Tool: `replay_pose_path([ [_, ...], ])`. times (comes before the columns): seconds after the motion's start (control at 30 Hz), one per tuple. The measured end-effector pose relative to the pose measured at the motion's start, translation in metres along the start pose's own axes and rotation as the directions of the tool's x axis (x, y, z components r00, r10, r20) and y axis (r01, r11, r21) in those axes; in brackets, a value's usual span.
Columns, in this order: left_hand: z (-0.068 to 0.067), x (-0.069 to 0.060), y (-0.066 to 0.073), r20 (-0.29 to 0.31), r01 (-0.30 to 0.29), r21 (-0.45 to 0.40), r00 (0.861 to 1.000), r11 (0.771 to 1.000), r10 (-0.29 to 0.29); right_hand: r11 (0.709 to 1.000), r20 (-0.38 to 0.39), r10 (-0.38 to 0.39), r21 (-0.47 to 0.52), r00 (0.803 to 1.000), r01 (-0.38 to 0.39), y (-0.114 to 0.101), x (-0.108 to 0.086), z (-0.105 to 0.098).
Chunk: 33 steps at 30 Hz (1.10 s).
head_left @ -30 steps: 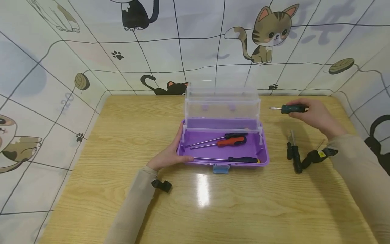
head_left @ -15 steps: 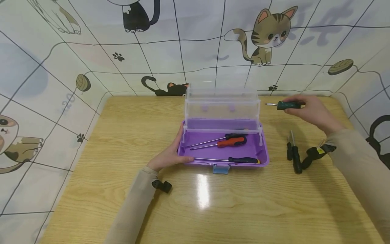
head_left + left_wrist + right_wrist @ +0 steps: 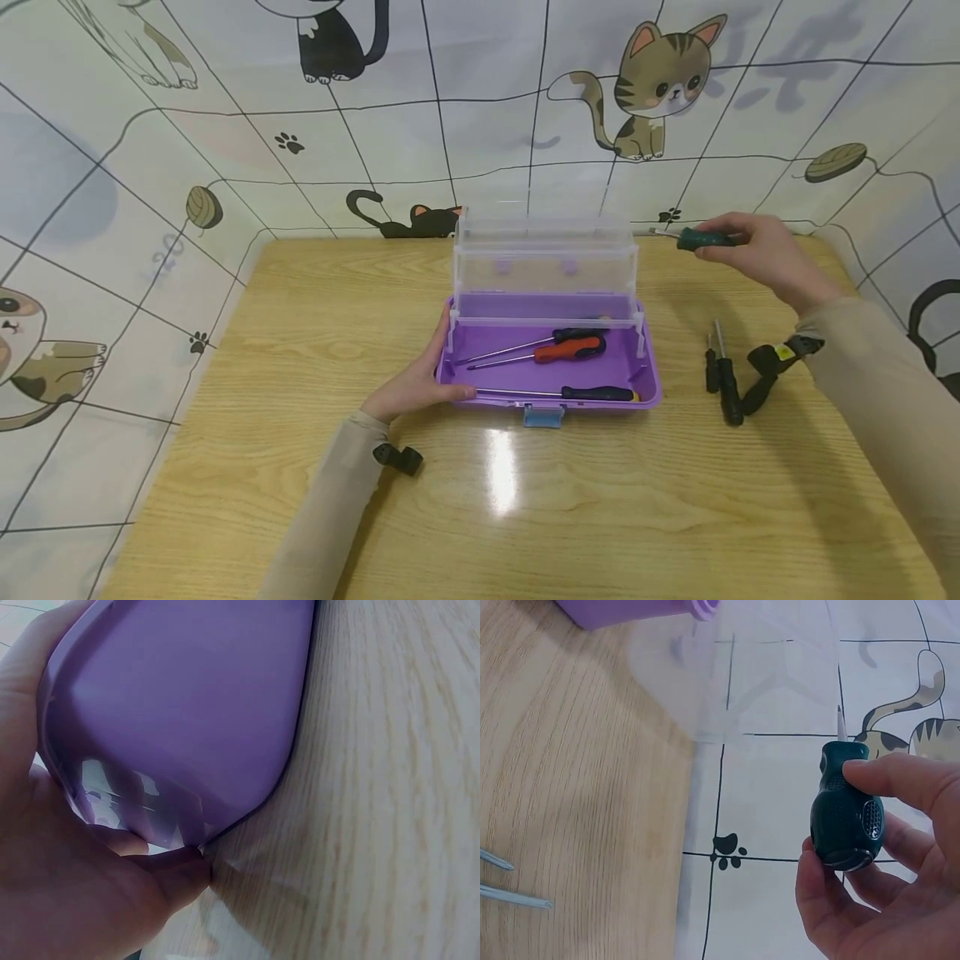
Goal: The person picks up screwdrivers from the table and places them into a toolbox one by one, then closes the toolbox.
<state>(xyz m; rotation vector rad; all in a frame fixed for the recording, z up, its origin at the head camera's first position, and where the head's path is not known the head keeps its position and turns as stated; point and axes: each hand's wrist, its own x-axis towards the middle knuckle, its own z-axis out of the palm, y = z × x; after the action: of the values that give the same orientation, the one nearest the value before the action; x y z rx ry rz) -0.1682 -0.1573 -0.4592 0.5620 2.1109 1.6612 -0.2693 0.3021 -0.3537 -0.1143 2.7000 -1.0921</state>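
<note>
My right hand [image 3: 772, 257] holds a short screwdriver [image 3: 703, 239] above the back right of the table, its blade pointing left. In the right wrist view its stubby dark green handle [image 3: 846, 814] sits between thumb and fingers. At the left end of a purple toolbox [image 3: 495, 333], my left hand [image 3: 416, 383] grips the wall, thumb at the front corner. The toolbox's clear lid [image 3: 547, 275] stands raised. Inside lie a red-handled screwdriver [image 3: 570, 348], a black-handled one [image 3: 577, 334] behind it, and a long black-and-yellow one [image 3: 600, 393] along the front wall.
Right of the toolbox, a small black screwdriver [image 3: 711, 370] and a larger one [image 3: 728, 392] lie on the wooden table [image 3: 600, 508]. Another dark handle [image 3: 759, 395] lies beside them, partly covered by the wrist camera [image 3: 780, 356]. A cat-patterned sheet [image 3: 495, 133] rises behind.
My right hand has risen and moved slightly left and toward the back with the green screwdriver. My left hand and the toolbox stay where they were.
</note>
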Motion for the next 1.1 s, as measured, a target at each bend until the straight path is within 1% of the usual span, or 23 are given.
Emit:
replay_pose_path([
  [0.1, 0.0, 0.0, 0.0, 0.0, 0.008, 0.007, 1.0, 1.0, -0.008, 1.0, 0.001, 0.005, 0.018, 1.0, -0.005, -0.002, 0.0, 0.0],
  [0.3, 0.0, -0.001, 0.0, 0.003, 0.004, 0.013, 1.0, 1.0, -0.004, 0.998, 0.017, 0.007, 0.068, 1.0, -0.008, -0.002, 0.006, 0.001],
  [0.4, 0.0, 0.0, 0.0, 0.003, 0.001, 0.012, 1.0, 1.0, -0.002, 0.997, 0.006, 0.001, 0.077, 1.0, -0.001, -0.002, 0.01, 0.0],
  [0.53, 0.0, -0.001, 0.0, 0.005, 0.018, 0.009, 1.0, 1.0, -0.018, 0.997, -0.013, -0.02, 0.071, 1.0, 0.021, -0.006, 0.015, -0.001],
  [0.63, 0.0, -0.001, 0.002, 0.008, 0.022, 0.003, 1.0, 1.0, -0.022, 0.997, -0.009, -0.031, 0.064, 0.999, 0.031, -0.012, 0.017, -0.001],
  [0.67, 0.001, -0.002, 0.006, 0.011, 0.028, -0.006, 1.0, 1.0, -0.028, 0.997, -0.002, -0.033, 0.067, 0.999, 0.033, -0.014, 0.018, -0.001],
  [0.83, 0.001, -0.002, 0.007, 0.012, 0.013, -0.004, 1.0, 1.0, -0.013, 0.997, 0.012, -0.052, 0.052, 0.999, 0.051, -0.024, 0.025, 0.001],
  [0.87, 0.0, -0.002, 0.007, 0.012, 0.011, -0.003, 1.0, 1.0, -0.011, 0.997, 0.014, -0.057, 0.049, 0.998, 0.056, -0.026, 0.027, 0.002],
  [0.9, 0.0, -0.002, 0.002, 0.01, 0.002, 0.004, 1.0, 1.0, -0.002, 0.997, 0.014, -0.063, 0.043, 0.998, 0.062, -0.028, 0.028, 0.003],
  [1.1, 0.0, -0.001, 0.0, 0.006, 0.016, 0.019, 1.0, 1.0, -0.017, 0.994, 0.032, -0.105, 0.012, 0.994, 0.104, -0.041, 0.034, 0.005],
])
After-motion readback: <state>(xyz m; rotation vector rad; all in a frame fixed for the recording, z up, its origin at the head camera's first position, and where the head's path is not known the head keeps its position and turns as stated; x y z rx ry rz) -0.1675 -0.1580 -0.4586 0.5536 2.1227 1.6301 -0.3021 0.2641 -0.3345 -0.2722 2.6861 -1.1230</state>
